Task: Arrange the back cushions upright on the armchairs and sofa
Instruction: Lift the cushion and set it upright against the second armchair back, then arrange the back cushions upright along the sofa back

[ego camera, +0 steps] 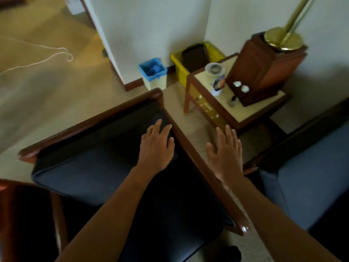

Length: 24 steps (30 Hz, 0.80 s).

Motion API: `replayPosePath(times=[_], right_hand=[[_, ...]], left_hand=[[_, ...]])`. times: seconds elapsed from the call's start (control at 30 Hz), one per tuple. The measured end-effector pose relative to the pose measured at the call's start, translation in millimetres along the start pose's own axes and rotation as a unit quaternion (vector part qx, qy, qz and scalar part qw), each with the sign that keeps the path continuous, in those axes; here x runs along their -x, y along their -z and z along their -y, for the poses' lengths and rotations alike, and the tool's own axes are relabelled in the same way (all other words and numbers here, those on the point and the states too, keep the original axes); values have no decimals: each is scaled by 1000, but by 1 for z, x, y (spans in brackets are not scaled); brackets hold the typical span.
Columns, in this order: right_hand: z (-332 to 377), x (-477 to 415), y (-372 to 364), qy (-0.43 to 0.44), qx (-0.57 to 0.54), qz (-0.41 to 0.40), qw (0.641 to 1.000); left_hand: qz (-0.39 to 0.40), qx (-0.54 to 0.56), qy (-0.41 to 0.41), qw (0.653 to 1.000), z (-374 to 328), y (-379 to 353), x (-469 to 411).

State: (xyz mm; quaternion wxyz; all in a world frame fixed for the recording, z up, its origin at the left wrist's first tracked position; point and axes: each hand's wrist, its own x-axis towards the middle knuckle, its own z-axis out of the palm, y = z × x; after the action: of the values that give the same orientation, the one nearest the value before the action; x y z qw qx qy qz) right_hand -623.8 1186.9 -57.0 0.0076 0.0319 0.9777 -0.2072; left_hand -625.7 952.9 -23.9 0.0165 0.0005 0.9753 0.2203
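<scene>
A wooden-framed armchair (181,148) fills the lower left, seen from above. Its dark blue back cushion (85,173) leans against the chair's back rail, with the seat cushion (170,214) below it. My left hand (157,144) lies flat on the cushion's top right corner, fingers spread. My right hand (226,148) hovers open past the chair's right arm rail, over the carpet, holding nothing. A second blue-cushioned seat (309,176) shows at the right edge.
A wooden side table (245,112) stands between the seats, carrying a dark wooden box (264,72), a brass lamp base (283,38) and small items. A yellow basket (177,63) and a blue-lined bin (154,74) sit by the wall. A cord (37,61) lies on the carpet.
</scene>
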Motion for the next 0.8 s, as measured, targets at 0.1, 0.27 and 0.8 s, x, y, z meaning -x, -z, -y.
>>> replayPosePath(times=[0.1, 0.27, 0.8], right_hand=[[-70, 25, 40, -45, -19, -26, 998], [-191, 65, 89, -134, -45, -42, 989], [-466, 74, 91, -372, -164, -18, 913]], left_hand=[[32, 25, -79, 996, -89, -31, -4], [87, 62, -146, 983, -230, -90, 4], [216, -56, -145, 964, -425, -291, -68]])
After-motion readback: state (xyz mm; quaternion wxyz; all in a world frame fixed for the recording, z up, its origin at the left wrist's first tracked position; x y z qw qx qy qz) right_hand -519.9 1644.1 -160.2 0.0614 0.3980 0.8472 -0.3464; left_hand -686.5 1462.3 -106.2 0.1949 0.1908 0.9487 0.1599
